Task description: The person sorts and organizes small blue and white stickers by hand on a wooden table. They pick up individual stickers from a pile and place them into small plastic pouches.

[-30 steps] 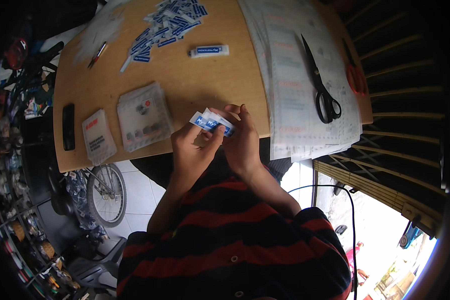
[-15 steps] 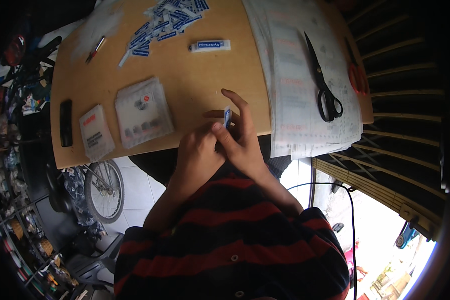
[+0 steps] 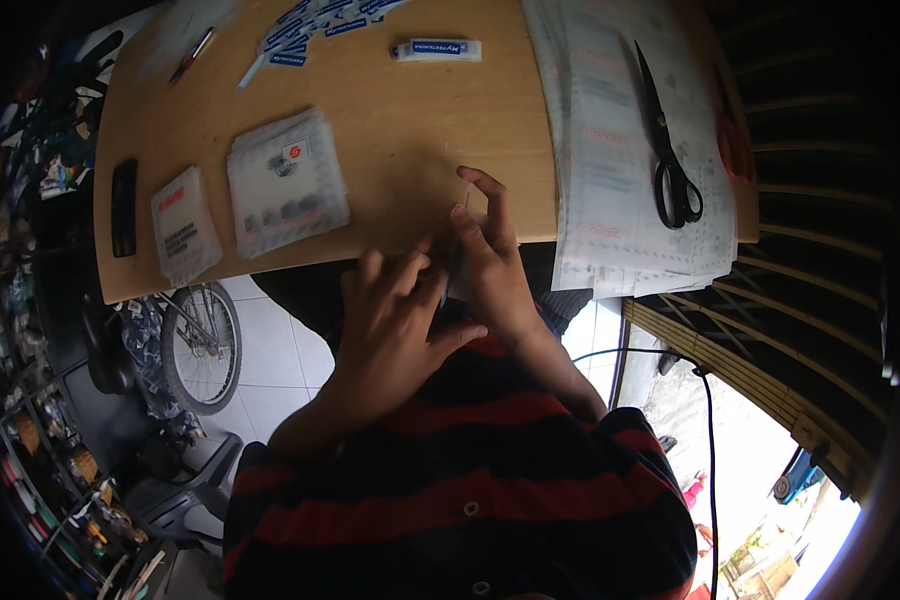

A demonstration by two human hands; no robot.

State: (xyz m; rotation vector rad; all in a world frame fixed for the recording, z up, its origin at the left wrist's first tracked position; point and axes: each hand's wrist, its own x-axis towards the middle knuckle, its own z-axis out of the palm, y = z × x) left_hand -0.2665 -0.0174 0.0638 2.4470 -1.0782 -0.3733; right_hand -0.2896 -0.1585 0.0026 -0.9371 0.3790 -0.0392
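Over the table's near edge, my right hand pinches a thin blue-and-white strip, seen almost edge-on between thumb and fingers. Close beside it on the left, my left hand has its fingers apart and its thumb stretched toward the right palm. Whether its fingertips touch the strip is hard to make out. Further up the table lie a pile of similar blue-and-white strips and a small blue-and-white bundle or packet.
Left on the wooden table are two stacks of printed translucent sheets, one larger and one smaller, a black bar-shaped object and a red pen-like cutter. Black scissors and red-handled scissors rest on large sheets at right.
My left hand has drawn back from the right hand, and its fingers have spread. The strip has turned edge-on in my right hand. The view has shifted, so the table sits higher.
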